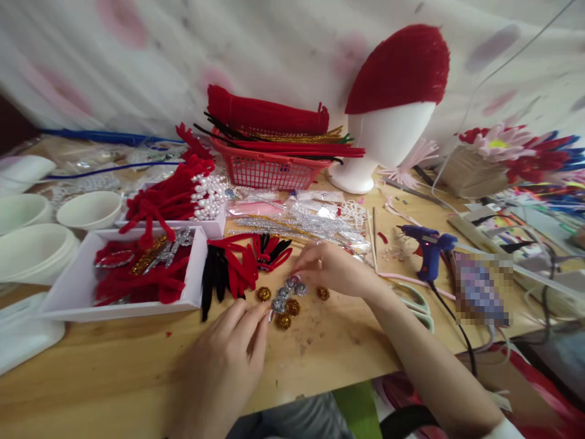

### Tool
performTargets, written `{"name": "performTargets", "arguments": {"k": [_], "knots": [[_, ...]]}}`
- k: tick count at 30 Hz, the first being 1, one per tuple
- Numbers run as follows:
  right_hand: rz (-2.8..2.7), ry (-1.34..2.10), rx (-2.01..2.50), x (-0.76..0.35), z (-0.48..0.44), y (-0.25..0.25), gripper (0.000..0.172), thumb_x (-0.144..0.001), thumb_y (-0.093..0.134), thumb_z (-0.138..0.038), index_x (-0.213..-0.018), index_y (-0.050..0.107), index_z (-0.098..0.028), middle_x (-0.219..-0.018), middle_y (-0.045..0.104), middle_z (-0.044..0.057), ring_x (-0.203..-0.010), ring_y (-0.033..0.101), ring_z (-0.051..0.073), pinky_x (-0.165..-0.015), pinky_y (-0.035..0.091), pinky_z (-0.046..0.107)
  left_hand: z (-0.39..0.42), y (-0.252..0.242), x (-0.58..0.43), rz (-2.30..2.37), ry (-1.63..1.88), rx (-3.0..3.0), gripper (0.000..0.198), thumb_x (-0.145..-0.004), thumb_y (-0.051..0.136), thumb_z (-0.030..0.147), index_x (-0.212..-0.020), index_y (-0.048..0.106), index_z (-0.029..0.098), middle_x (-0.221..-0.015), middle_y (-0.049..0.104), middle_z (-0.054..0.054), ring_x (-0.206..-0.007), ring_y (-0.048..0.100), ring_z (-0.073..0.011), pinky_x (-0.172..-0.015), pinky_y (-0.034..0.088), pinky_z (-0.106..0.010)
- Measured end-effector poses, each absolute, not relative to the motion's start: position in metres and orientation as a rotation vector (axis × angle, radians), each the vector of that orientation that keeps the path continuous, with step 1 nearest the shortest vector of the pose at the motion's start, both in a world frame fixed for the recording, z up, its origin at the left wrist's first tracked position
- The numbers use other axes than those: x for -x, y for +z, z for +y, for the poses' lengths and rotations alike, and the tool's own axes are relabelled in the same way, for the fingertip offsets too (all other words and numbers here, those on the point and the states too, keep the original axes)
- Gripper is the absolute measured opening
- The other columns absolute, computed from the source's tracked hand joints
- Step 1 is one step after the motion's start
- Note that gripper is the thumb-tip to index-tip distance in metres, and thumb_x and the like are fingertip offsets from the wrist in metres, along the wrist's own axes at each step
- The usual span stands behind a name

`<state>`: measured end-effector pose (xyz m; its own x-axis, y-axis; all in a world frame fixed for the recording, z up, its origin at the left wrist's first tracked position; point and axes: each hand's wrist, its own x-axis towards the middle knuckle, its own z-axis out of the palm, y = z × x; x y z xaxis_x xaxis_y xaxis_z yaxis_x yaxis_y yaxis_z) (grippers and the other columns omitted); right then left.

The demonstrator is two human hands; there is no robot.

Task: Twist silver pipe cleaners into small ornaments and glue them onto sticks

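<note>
Several small silver tinsel balls (280,300) lie on the wooden table between my hands, with gold tinsel balls (293,307) beside them. My left hand (240,347) is at their near left, its fingertips pinched on a thin silvery piece. At their far right, my right hand (326,268) has its fingers drawn together beside the silver balls; what lies between its fingertips is too small to name. A separate gold ball (323,294) rests below my right hand. Red fuzzy loops (242,268) and black fuzzy strips (214,271) lie behind my left hand.
A white box (196,268) of red pieces stands left, near white bowls (89,209). Behind are a red basket (274,171) and a white head form (393,131) with a red cap. A blue glue gun (429,247) and green-handled scissors (418,302) lie right.
</note>
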<state>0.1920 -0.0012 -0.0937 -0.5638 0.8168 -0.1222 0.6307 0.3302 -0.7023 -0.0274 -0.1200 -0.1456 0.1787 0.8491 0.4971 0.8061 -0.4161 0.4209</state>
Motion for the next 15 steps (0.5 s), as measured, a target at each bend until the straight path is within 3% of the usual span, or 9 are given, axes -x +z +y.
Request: {"name": "performTargets", "arguments": {"k": [3,7,15], "knots": [[-2.349,0.923,1.275,-0.200,-0.012,-0.086,0.017,-0.090,0.067,-0.014,-0.097,0.080,-0.023,-0.095,0.076,0.004,-0.084,0.068,0.018,-0.078,0.051,0.030,-0.118,-0.142,0.026,1.671,0.957,-2.357,0.023,-0.100,0.051,0.027,-0.107,0.072,0.020,-0.090,0.076,-0.004,-0.077,0.076,-0.0219,-0.061,0.052,-0.031],[-2.474,0.678,1.264,-0.205,-0.035,-0.083,0.017,-0.087,0.072,-0.013,-0.101,0.077,-0.022,-0.111,0.071,0.008,-0.103,0.063,0.025,-0.093,0.048,0.040,-0.114,-0.137,0.022,1.657,0.849,-2.383,0.027,-0.098,0.049,0.024,-0.112,0.072,0.021,-0.098,0.078,-0.006,-0.080,0.077,-0.0245,-0.060,0.055,-0.033],[-2.292,0.629,1.347,-0.203,-0.057,-0.102,0.013,-0.085,0.075,-0.008,-0.090,0.071,-0.020,-0.105,0.069,0.007,-0.102,0.057,0.026,-0.091,0.049,0.043,-0.101,-0.124,0.021,1.592,0.678,-2.336,0.030,-0.097,0.047,0.019,-0.115,0.071,0.020,-0.090,0.073,-0.003,-0.071,0.075,-0.0201,-0.060,0.055,-0.030]]}}
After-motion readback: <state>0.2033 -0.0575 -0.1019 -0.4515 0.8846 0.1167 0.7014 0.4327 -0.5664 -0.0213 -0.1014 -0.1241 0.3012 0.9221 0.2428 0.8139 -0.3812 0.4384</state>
